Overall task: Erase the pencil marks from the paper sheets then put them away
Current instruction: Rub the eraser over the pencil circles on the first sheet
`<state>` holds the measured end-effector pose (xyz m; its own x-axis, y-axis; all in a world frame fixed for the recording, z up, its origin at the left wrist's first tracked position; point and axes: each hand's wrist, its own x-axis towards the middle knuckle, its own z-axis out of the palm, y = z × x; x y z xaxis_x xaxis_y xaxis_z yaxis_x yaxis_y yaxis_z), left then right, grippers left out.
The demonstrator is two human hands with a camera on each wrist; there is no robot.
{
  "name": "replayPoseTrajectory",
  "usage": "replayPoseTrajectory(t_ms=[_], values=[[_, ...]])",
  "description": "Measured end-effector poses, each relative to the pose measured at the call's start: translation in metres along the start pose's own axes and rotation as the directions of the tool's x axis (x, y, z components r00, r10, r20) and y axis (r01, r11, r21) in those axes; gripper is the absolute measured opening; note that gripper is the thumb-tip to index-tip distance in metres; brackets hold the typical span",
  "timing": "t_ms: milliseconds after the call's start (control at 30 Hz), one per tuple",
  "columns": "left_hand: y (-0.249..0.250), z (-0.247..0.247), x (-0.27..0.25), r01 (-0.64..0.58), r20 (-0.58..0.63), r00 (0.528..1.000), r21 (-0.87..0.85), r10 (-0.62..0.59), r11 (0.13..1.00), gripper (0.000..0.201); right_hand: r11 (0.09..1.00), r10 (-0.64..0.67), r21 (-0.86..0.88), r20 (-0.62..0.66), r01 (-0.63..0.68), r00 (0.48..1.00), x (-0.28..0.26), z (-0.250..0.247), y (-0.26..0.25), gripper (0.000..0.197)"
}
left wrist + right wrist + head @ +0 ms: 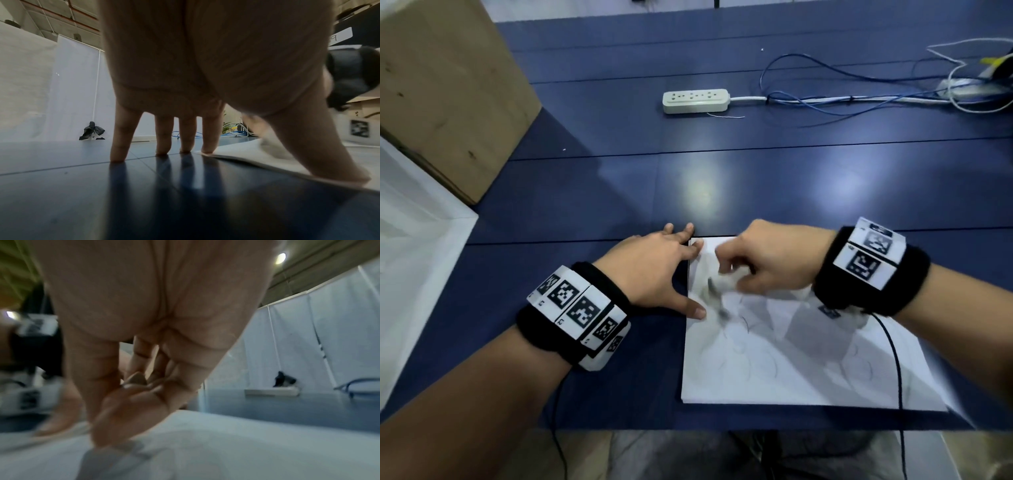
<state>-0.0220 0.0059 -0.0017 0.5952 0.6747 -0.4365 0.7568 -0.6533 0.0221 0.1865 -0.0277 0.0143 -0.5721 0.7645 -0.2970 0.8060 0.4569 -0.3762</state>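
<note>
White paper sheets [808,363] lie in a thin stack on the blue table [619,192], near its front edge, with faint pencil marks [736,325] curling across the top one. Paper like this is light, limp and quick to slide or crease under rubbing, so it wants pinning flat close to the spot being worked, and later lifting by an edge or corner.

The left hand [654,267] does that pinning: its fingers are spread and straight, the index tip and thumb pressing the stack's left edge while the other 3 fingertips [118,154] stand on the bare table just beside it.

The right hand [770,263] hovers low over the sheet's far left part, fingers bunched and pinching a small pale eraser [726,284], blurred with motion. The eraser sits between the 2 hands, right by the left thumb. Most marks nearer the person look untouched, so erasing seems far from finished.
</note>
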Motion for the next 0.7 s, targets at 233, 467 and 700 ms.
replayPoseTrajectory(t_ms=[233,467,700], values=[[0.002,-0.003,-0.001,0.0,0.006,1.0,-0.001,0.0,1.0,0.117,0.99,0.098,-0.08,-0.193,-0.115,0.976,0.015,-0.01,0.014,0.026],[0.001,-0.001,0.002,-0.006,-0.005,1.0,0.012,0.006,1.0,0.117,0.999,-0.014,0.045,0.11,0.009,0.994,-0.003,0.007,-0.002,0.023],[0.005,-0.005,0.004,0.008,-0.006,1.0,0.007,-0.008,1.0,0.112,0.992,0.092,-0.07,-0.136,-0.102,0.986,0.008,-0.01,0.021,0.024]])
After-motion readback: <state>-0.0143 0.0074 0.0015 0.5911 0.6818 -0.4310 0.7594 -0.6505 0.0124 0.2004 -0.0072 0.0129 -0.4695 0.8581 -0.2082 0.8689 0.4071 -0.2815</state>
